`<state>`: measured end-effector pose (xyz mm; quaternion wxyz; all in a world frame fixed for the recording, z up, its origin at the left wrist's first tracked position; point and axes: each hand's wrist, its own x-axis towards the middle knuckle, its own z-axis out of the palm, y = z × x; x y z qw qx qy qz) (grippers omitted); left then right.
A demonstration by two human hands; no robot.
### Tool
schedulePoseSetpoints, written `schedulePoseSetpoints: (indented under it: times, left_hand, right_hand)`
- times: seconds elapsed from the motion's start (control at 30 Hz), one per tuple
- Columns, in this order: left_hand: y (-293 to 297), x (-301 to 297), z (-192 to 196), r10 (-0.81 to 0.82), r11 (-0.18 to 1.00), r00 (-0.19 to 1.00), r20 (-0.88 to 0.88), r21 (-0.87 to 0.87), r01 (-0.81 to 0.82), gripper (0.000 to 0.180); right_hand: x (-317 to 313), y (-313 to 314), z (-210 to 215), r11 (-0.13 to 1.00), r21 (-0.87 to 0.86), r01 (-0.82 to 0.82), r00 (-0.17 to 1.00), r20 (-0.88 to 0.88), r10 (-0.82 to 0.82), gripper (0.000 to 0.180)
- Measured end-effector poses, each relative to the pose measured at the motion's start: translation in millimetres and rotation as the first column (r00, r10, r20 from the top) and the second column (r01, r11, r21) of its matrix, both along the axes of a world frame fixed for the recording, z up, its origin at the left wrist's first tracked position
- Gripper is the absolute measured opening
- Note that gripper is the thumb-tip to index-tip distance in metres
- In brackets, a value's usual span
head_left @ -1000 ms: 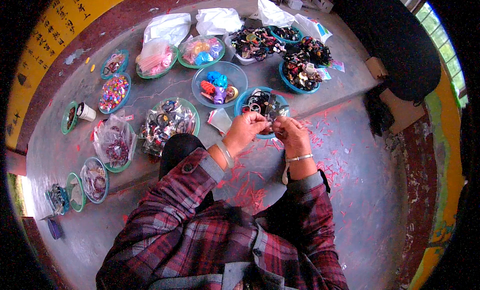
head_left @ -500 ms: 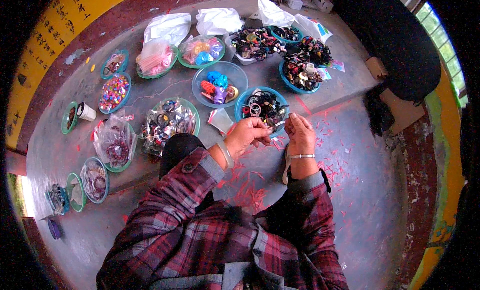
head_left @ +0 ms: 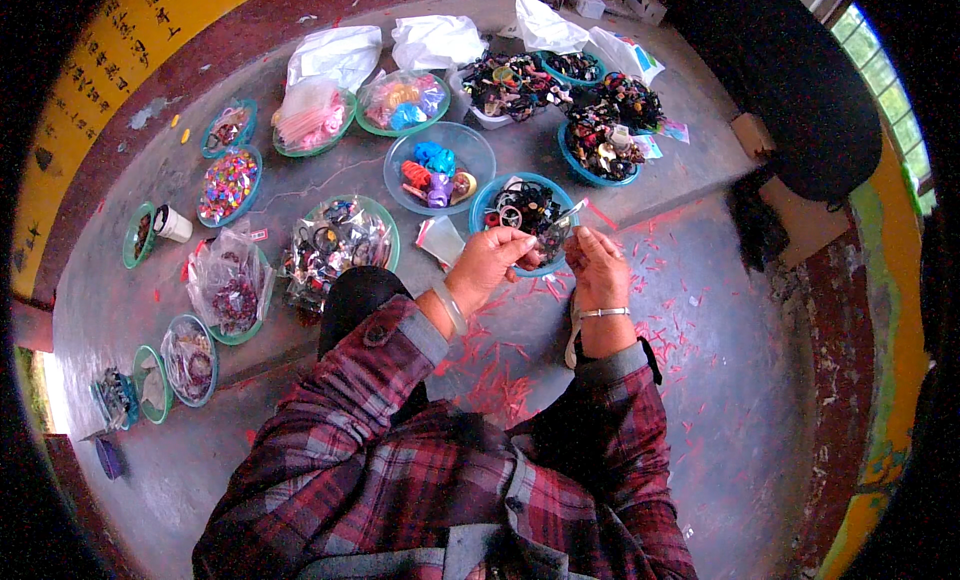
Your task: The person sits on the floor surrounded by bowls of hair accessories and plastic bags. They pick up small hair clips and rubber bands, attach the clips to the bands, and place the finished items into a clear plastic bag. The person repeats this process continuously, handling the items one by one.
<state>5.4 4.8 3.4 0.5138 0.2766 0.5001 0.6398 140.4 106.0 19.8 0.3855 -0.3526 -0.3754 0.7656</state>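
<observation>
Fingers of both your hands meet over the near rim of the teal bowl (head_left: 497, 192) of dark rings and clips: your left hand (head_left: 487, 265) is pinched shut on one end of a small clear packet (head_left: 556, 236), and your right hand (head_left: 598, 265) closes on its other side, thumb and fingertips together, though what lies inside the packet is too small to tell. The packet hangs just above the bowl's edge and the grey floor (head_left: 720, 340), so a slack pinch would likely drop it either into the tangle of like pieces or among the red scraps (head_left: 500, 375) below your wrists, where a small clear thing would be hard to find. Pull unevenly and the thin film could tear or spill. Your forearms hover close to the bowl, and the clear bowl (head_left: 400, 155) of blue and red toys sits just behind it; a careless sweep could tip either one. A folded packet (head_left: 440, 240) lying beside your left wrist could be brushed away too.
</observation>
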Motion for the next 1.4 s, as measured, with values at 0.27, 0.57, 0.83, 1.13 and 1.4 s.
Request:
schedulePoseSetpoints:
  times: [0.27, 0.57, 0.83, 1.13, 1.4]
  left_hand:
    - [-0.7, 3.8, 1.7, 0.011, 0.999, 0.987, -0.16, 0.041, -0.005, 0.024]
    - [2.4, 0.1, 6.2, -0.012, 0.995, 0.989, -0.146, 0.096, 0.026, 0.021]
    - [8.5, -5.8, -11.7, 0.097, 0.993, 0.994, 0.049, 0.063, -0.1, 0.016]
    - [6.6, -8.3, -10.9, -0.01, 0.993, 0.994, 0.109, 0.115, -0.002, 0.017]
    - [1.5, -4.5, 8.7, -0.065, 0.991, 0.988, 0.142, 0.128, 0.046, 0.02]
  right_hand:
    - [0.7, 2.3, -4.4, 0.999, 0.014, 0.042, 0.996, -0.082, -0.04, 0.014]
    - [-2.0, -3.3, 0.0, 0.972, 0.123, -0.2, 0.966, 0.192, 0.174, 0.012]
    - [0.8, -0.6, -1.8, 0.934, 0.09, -0.346, 0.902, 0.304, 0.305, 0.013]
    - [1.3, -4.3, 1.5, 0.91, 0.142, -0.389, 0.902, 0.259, 0.345, 0.009]
    - [1.7, -4.1, 0.1, 0.886, 0.19, -0.424, 0.876, 0.333, 0.348, 0.007]
